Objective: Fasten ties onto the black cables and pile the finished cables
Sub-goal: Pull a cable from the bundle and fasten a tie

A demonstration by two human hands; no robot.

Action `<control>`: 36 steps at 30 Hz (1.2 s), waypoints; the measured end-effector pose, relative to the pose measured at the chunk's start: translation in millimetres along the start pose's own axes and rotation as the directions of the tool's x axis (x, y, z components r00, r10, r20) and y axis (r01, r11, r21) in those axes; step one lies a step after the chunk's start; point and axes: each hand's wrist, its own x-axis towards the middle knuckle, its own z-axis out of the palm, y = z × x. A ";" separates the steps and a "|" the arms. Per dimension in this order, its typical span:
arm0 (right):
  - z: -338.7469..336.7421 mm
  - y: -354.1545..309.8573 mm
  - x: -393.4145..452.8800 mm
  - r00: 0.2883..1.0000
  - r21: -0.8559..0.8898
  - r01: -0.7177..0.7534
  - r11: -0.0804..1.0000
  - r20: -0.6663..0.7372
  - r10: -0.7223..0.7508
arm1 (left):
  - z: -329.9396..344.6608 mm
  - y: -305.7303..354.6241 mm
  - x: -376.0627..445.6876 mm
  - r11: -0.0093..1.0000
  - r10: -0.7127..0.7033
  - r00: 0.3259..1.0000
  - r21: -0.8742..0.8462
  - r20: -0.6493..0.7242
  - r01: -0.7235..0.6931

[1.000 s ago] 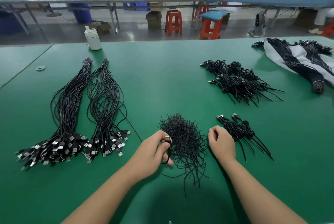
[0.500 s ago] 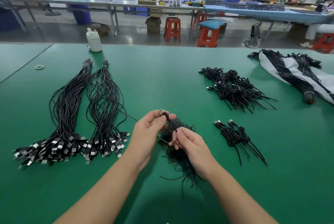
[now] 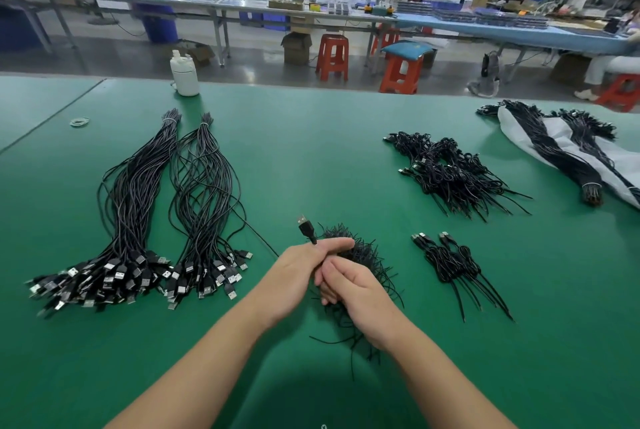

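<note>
My left hand (image 3: 298, 272) grips a black cable whose USB plug (image 3: 306, 227) sticks up above the thumb. Pressed against it from the right, my right hand (image 3: 353, 290) has its fingers curled at the cable; what they pinch is hidden. Both hands hover over a heap of black ties (image 3: 367, 255). Two long bundles of untied cables (image 3: 138, 207) lie to the left, plugs toward me. A small pile of finished cables (image 3: 450, 262) lies right of the hands. A larger finished pile (image 3: 450, 172) sits farther back.
A white bottle (image 3: 185, 75) stands at the green table's far edge (image 3: 311, 89). A rubber band (image 3: 79, 121) lies far left. More cable bundles rest on a white bag (image 3: 568, 148) at the far right. Stools and work benches stand beyond.
My left hand lifted the cable from the table over the tie heap. My right hand left the ties and closed in against the left hand.
</note>
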 end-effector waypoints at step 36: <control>-20.8 39.5 30.0 0.951 0.732 -0.243 0.637 0.050 0.305 | -32.7 31.5 -12.9 0.985 -0.131 0.945 0.143 0.299 0.091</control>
